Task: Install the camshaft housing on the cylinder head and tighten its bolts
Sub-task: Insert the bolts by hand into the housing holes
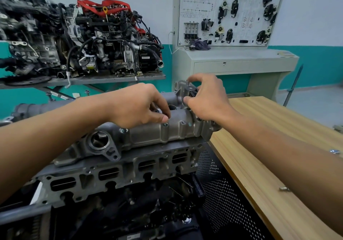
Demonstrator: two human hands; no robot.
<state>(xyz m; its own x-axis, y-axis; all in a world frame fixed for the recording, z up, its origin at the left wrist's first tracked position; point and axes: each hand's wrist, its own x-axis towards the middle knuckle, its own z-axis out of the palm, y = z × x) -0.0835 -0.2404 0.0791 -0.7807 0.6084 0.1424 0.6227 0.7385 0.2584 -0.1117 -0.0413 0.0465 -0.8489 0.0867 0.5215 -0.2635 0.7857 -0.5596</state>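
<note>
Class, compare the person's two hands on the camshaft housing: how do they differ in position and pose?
The left hand sits mid-length on the housing; the right hand is at its far end. The left hand's fingertips point down beside a bolt on the near edge; the right hand's fingers curl round a raised end part. Both are bare and hold no tool.

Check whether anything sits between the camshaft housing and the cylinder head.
Nothing visible. The camshaft housing rests on the cylinder head; nothing shows in the near seam, and the far side is hidden.
</note>
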